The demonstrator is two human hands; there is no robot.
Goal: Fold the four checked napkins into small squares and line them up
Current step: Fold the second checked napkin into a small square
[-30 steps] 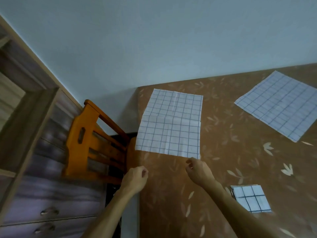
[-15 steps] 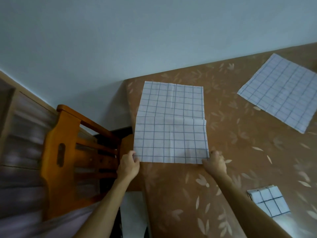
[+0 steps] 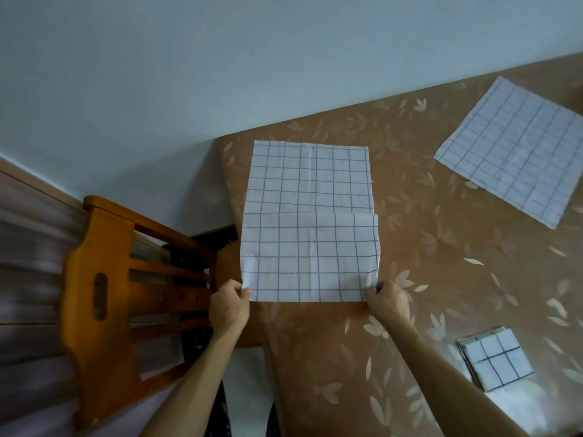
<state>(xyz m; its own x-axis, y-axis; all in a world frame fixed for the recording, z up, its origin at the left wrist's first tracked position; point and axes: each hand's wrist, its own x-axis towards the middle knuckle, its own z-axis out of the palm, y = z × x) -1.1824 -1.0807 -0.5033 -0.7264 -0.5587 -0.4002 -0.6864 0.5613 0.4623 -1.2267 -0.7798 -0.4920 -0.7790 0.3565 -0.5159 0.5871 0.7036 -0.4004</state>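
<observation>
Progress stood at 1 small folded blue-checked cloth square; 1 flat white checked napkin lay untouched. Left hand and right hand pinched near corners of a creased checked napkin.

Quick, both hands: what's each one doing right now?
Left hand: pinching the near left corner of the middle napkin.
Right hand: pinching its near right corner.

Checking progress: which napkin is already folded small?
The small napkin at the near right, a compact square. The middle napkin and the far-right napkin are large spread sheets.

Home: clothed table, wooden chair.
</observation>
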